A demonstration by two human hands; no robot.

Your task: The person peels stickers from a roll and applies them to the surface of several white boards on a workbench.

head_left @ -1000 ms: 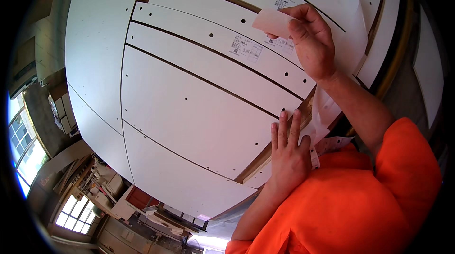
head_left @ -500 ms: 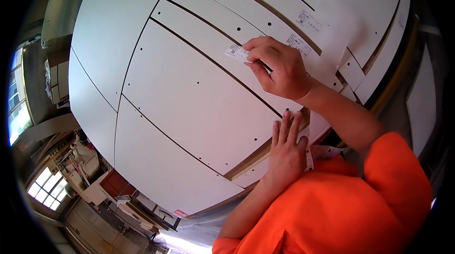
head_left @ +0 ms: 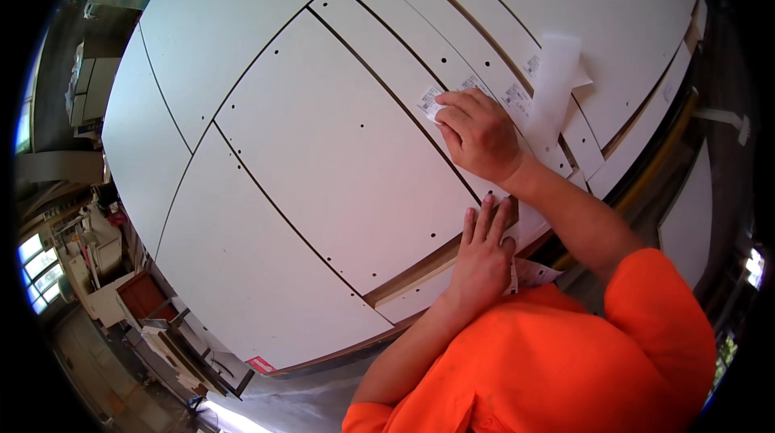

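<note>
My right hand (head_left: 483,133) has its fingers closed at the edge of a white printed label (head_left: 430,102), which lies against a narrow white panel strip (head_left: 379,37). My left hand (head_left: 484,251) rests with fingers stretched out near the lower end of that strip. A strip of labels (head_left: 533,274) sticks out beside the left hand; whether the thumb grips it is hidden. Another printed label (head_left: 515,98) is stuck on a neighbouring strip, to the right of my right hand. Just beyond it lies a translucent backing paper (head_left: 557,78).
Dark grooves divide the large white board (head_left: 347,158) into panels with small drilled holes. A red sticker (head_left: 261,364) marks its lower left corner. Stacked boards (head_left: 173,356) stand at the lower left. Off the right edge is another white panel (head_left: 688,211).
The label in my right hand now lies closer against the strip, its hand lower over it. My left hand stays on the board's near edge. The whole view has tilted somewhat.
</note>
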